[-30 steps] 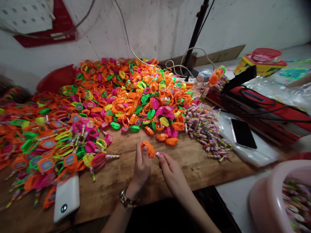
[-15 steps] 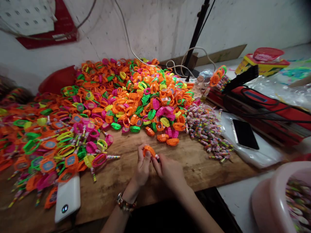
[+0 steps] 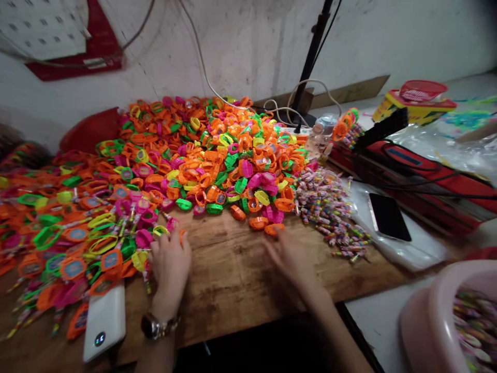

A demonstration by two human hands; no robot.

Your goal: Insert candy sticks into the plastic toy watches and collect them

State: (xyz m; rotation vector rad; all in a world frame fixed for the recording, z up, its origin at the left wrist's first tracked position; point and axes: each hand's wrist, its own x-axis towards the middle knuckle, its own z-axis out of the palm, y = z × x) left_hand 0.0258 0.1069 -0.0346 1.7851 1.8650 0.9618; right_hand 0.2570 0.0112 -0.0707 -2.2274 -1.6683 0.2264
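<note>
My left hand (image 3: 171,264) is at the right edge of the left-hand pile of toy watches (image 3: 73,267), many with candy sticks through them. A bit of an orange toy watch (image 3: 181,236) shows between its thumb and fingers; the rest is hidden. My right hand (image 3: 291,261), smeared by motion, reaches with fingers apart toward an orange toy watch (image 3: 274,229) at the front of the big heap (image 3: 209,166). Whether the fingertips touch it is hard to see. To the right of that heap lies a pile of wrapped candy sticks (image 3: 326,207).
A white power bank (image 3: 104,326) lies at the front left. On a plastic sheet at right rests a phone (image 3: 388,216), with a red machine (image 3: 427,176) behind it. A pink tub (image 3: 430,316) stands at the lower right. A black pole (image 3: 310,62) rises behind the heap.
My hands were together at the middle, holding an orange toy watch. Now my left hand has carried it left to the pile, and my right hand has let go and moved right toward the heap.
</note>
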